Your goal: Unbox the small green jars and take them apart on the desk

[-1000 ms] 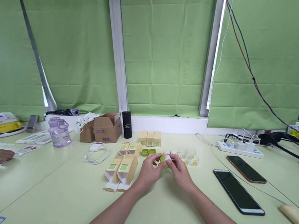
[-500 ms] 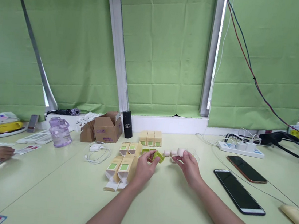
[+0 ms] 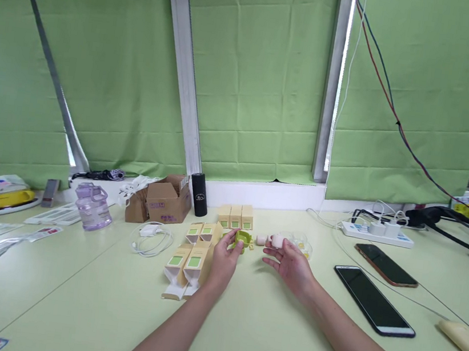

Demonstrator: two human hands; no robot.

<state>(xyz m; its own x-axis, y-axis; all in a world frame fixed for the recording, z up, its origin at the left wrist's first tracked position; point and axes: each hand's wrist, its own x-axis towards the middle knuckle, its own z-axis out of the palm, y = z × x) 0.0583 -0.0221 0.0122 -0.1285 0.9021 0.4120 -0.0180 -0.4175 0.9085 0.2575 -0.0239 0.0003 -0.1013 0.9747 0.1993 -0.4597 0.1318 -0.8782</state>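
Just below the frame's centre, the fingers of my left hand (image 3: 223,260) grip a green case (image 3: 244,238). To its right, the fingers of my right hand (image 3: 294,267) pinch a small whitish piece (image 3: 277,241). A second whitish piece (image 3: 261,240) lies on the pale table (image 3: 82,311) between the two held items. A clear tray (image 3: 307,241) sits behind my right hand; opened cream cartons (image 3: 202,255) lie left of my left hand.

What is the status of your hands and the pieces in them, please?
Left hand holding green case. Right hand holding small white piece. Second white piece on table, seen between the hands.
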